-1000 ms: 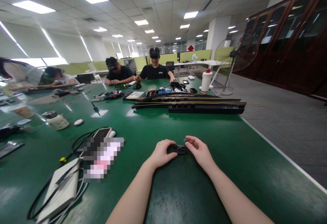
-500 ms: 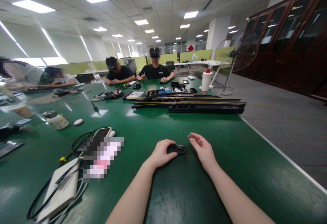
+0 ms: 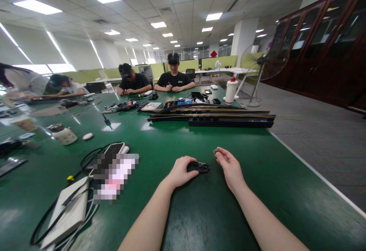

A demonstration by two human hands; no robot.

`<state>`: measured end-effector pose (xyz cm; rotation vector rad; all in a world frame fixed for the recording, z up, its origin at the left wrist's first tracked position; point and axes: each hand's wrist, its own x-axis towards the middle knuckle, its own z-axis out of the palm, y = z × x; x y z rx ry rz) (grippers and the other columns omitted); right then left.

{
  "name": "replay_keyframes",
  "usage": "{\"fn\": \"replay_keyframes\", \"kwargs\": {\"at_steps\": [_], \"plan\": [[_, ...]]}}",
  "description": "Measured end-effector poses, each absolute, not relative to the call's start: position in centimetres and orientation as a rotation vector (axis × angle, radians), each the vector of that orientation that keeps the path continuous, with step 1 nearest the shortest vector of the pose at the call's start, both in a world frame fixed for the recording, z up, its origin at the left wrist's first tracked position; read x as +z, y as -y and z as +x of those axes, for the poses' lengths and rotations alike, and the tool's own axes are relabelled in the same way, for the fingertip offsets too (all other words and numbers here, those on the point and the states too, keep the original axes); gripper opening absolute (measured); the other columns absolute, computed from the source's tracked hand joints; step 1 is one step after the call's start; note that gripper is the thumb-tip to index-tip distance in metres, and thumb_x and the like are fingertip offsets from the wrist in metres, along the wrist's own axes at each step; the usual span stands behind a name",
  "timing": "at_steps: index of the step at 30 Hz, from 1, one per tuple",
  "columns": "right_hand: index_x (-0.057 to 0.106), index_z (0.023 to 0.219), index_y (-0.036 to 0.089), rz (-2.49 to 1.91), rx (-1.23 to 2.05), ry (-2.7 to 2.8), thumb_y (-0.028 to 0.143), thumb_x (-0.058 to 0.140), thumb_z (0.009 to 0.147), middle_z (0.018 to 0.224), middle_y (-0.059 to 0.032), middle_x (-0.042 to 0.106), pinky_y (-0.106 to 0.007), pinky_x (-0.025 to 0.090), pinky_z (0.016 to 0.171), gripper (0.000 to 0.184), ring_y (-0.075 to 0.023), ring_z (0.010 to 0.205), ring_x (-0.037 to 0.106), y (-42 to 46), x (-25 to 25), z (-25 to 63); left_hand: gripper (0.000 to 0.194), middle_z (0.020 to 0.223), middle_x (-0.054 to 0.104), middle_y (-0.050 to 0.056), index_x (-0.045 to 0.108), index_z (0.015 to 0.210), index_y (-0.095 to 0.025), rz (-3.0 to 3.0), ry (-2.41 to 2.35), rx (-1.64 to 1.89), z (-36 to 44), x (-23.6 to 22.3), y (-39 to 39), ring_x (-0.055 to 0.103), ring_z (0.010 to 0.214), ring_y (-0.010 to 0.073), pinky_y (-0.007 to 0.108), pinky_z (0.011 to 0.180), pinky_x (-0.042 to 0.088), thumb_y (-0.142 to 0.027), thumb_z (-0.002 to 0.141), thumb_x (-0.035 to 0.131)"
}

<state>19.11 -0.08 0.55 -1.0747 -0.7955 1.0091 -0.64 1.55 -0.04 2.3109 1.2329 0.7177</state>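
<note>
My left hand (image 3: 183, 171) rests on the green table (image 3: 194, 213) with thumb and fingers closed around one end of a small black device part (image 3: 202, 167). It looks like an open housing with ridged or mechanical details inside; its exact kind cannot be made out. To the right and slightly higher, my right hand (image 3: 228, 166) pinches a tiny greyish piece (image 3: 215, 150) between thumb and fingertips. A gap of table surface separates that piece from the black part.
Long black rails with thin brass-coloured rods (image 3: 231, 120) lie across the table ahead. A white bottle with a red cap (image 3: 231, 92) stands behind them. At left are a white power bank (image 3: 67, 213), cables and a patterned jar (image 3: 64, 134). Several people sit around the table.
My right hand has shifted slightly to the right and up with the small piece, away from the black part. My left hand stays in place. Across the table, a person's hands have come together.
</note>
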Motion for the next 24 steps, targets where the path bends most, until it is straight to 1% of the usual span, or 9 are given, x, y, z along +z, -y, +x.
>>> {"fn": "replay_keyframes", "kwargs": {"at_steps": [15,24], "plan": [[0.062,0.095,0.021,-1.106,1.002,0.818,0.041,0.071,0.063,0.097,-0.0065,0.069,-0.036,0.052,0.08,0.039,-0.0234,0.096,0.063,0.1,0.44,19.37,0.037,0.107,0.061,0.003,0.057,0.106,-0.023,2.298,-1.248,0.693,-0.6,0.36,-1.37,0.053,0.101,0.023,0.036,0.092,0.039,-0.029,0.071,0.067],[0.063,0.093,0.021,-1.094,1.033,0.786,0.04,0.072,0.061,0.096,-0.0057,0.07,-0.037,0.051,0.083,0.039,-0.0232,0.097,0.062,0.16,0.51,19.15,0.038,0.106,0.061,0.003,0.057,0.106,-0.023,2.308,-1.244,0.704,-0.61,0.17,-1.44,0.053,0.101,0.0226,0.035,0.091,0.04,-0.028,0.071,0.067]]}}
